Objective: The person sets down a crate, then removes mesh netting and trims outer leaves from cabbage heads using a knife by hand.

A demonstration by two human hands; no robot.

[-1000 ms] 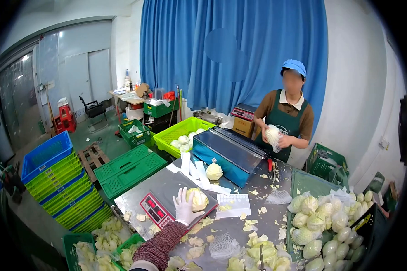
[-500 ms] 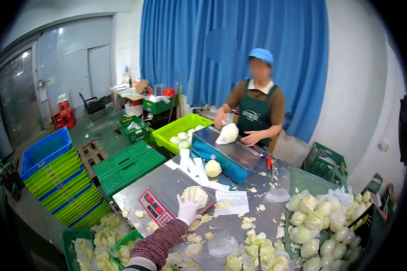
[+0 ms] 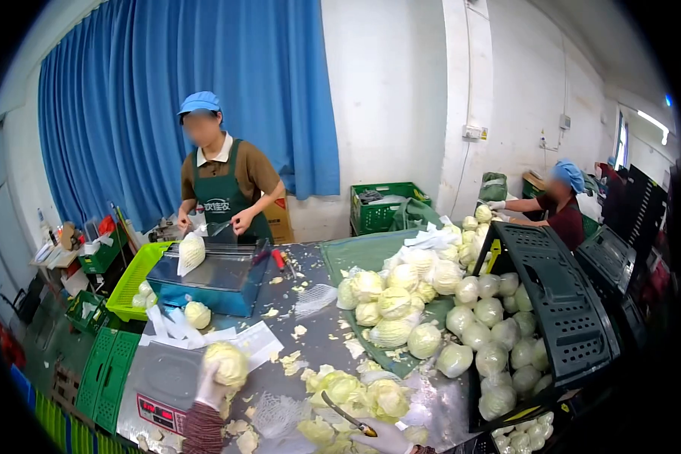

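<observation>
My left hand (image 3: 210, 387), in a white glove, grips a pale trimmed cabbage (image 3: 227, 363) just right of the scale (image 3: 175, 367). At the bottom of the head view my gloved right hand (image 3: 390, 439) is closed round the dark handle of a curved knife (image 3: 340, 411). Its blade points up and left over cabbage leaves (image 3: 344, 387). Part of the right hand's fingers is hidden. A crumpled foam net (image 3: 275, 415) lies between my hands. Another cabbage (image 3: 197, 315) rests near white paper strips beyond the scale.
Across the table, a co-worker (image 3: 227, 178) stands behind a blue wrapping machine (image 3: 204, 287) with a netted cabbage (image 3: 191, 253) on it. Loose cabbages (image 3: 393, 303) are piled at right, beside a dark crate (image 3: 560, 303) of wrapped ones. A second person (image 3: 560, 200) is farther right.
The view has swung right. My left hand has taken the cabbage off the scale. My right hand and the knife in it now show at the bottom.
</observation>
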